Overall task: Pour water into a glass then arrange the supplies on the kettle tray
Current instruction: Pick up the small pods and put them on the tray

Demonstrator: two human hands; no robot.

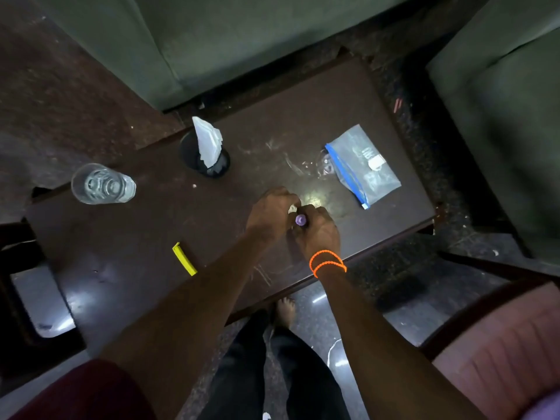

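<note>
Both my hands meet over the middle of the dark brown table [121,253]. My right hand [318,231], with orange bands on its wrist, is closed around a clear bottle seen from above; only its purple cap [300,220] shows well. My left hand [271,215] is closed beside the cap, with its fingers at a small whitish thing that I cannot identify. A clear glass [103,184] stands at the table's far left edge. A black holder [209,163] with white paper napkins [207,142] stands behind it to the right.
A clear zip bag [363,166] with a blue seal lies at the table's right. A yellow strip [184,259] lies near the front edge. Green upholstered seats flank the table at the back and right. My legs and a bare foot [285,310] are below.
</note>
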